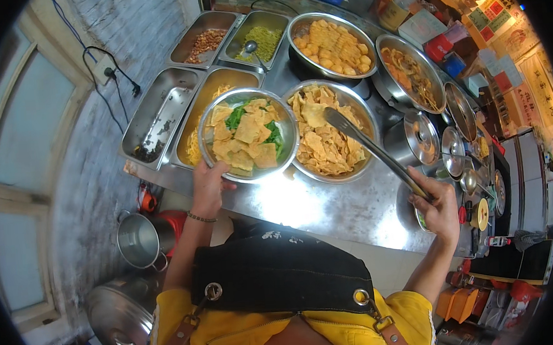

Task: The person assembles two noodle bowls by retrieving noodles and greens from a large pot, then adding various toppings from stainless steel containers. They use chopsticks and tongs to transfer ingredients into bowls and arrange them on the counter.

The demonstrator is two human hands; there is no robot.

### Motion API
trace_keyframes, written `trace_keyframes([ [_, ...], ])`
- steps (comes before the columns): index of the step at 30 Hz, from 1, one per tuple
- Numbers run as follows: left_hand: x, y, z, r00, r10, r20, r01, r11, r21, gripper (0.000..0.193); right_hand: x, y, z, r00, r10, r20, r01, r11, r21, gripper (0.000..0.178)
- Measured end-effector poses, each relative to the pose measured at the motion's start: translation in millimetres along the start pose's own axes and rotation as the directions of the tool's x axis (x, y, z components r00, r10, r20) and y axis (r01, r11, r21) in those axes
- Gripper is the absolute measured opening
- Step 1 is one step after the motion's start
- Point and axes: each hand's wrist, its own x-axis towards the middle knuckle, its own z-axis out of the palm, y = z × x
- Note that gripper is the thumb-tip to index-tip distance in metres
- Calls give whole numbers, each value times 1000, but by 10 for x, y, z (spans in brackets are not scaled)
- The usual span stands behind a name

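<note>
My left hand (210,183) grips the near rim of a round metal bowl (286,161). In the bowl, flat fried tofu-skin-like pieces (251,130) lie over green leaves (235,117). My right hand (436,203) is closed around the handle end of long metal tongs (378,152). The tongs' tips hang above a second metal bowl (372,122) heaped with crisp, yellowish fried sheets (325,140). Whether the tips pinch a piece cannot be made out. The held bowl partly covers a rectangular tray of yellow shreds (192,146).
Behind stand trays of peanuts (206,44) and chopped greens (264,40), and a large bowl of yellow balls and slices (335,43). At left is a steel tray with dark scraps (163,110). Pots with lids (420,135) and ladles crowd the right. An empty pot (141,241) stands below left.
</note>
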Motion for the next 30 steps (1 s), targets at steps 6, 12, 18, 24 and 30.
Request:
trace_keyframes([
  [6,-173,-50,-186,990,49,-130,-51,998,-19,29,9,129,17,966,59,253,-23,990,-142,50],
  [12,-387,-18,-394,972,94,-213,-109,992,-59,28,39,37,613,812,-65,580,250,937,-244,53],
  [18,-611,82,-495,941,111,-319,-154,982,-111,27,-200,73,1152,867,135,480,130,868,-479,66],
  [24,-584,94,-728,931,97,-353,-140,985,-98,21,-253,21,1487,892,147,428,103,855,-508,61],
  [30,-481,193,-822,933,89,-349,-129,987,-94,11,-323,-68,1366,923,38,383,126,911,-394,54],
])
